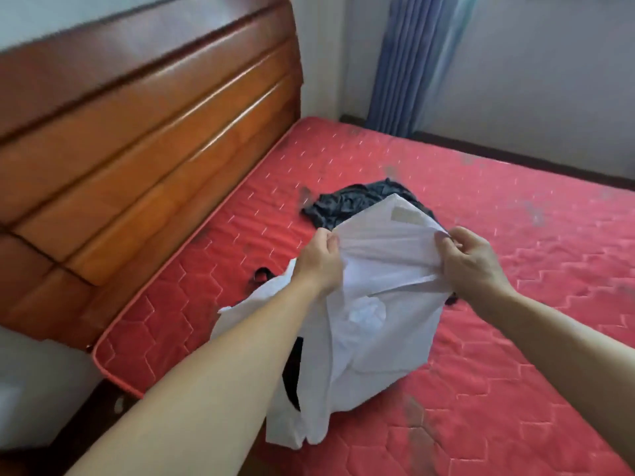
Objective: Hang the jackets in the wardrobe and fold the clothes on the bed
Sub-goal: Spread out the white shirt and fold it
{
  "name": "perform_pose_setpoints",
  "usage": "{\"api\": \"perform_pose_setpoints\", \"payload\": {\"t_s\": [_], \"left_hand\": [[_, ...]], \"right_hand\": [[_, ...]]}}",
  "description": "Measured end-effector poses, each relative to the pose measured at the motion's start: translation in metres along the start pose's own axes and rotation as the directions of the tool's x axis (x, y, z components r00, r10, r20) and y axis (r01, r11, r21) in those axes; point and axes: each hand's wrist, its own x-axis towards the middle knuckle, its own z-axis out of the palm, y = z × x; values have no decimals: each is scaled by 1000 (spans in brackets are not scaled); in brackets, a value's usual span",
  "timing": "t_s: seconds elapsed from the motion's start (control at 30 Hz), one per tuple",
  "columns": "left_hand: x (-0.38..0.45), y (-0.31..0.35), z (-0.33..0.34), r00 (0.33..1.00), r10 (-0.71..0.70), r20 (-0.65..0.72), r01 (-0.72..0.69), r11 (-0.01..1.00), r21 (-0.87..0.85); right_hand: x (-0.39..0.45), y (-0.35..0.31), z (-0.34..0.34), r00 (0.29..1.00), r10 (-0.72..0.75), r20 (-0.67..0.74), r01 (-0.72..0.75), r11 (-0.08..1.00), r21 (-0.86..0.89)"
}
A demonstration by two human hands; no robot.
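A white shirt hangs above the red quilted mattress, held up by its top edge. My left hand grips the shirt's left shoulder and my right hand grips its right shoulder. The shirt's lower part drapes down onto the bed. Behind it, a crumpled dark grey garment lies on the mattress, partly hidden by the shirt. A bit of black fabric peeks out to the left of the shirt, and more black shows under its hem.
A brown wooden headboard stands along the left side of the bed. Blue curtains hang at the far wall. A white object sits beside the bed at the lower left.
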Motion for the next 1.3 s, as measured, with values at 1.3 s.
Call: {"api": "perform_pose_setpoints", "payload": {"t_s": [1.3], "left_hand": [[-84,558,341,755,616,227,-460,743,-486]], "right_hand": [[-40,108,-671,832,318,-455,-487,811,-324]]}}
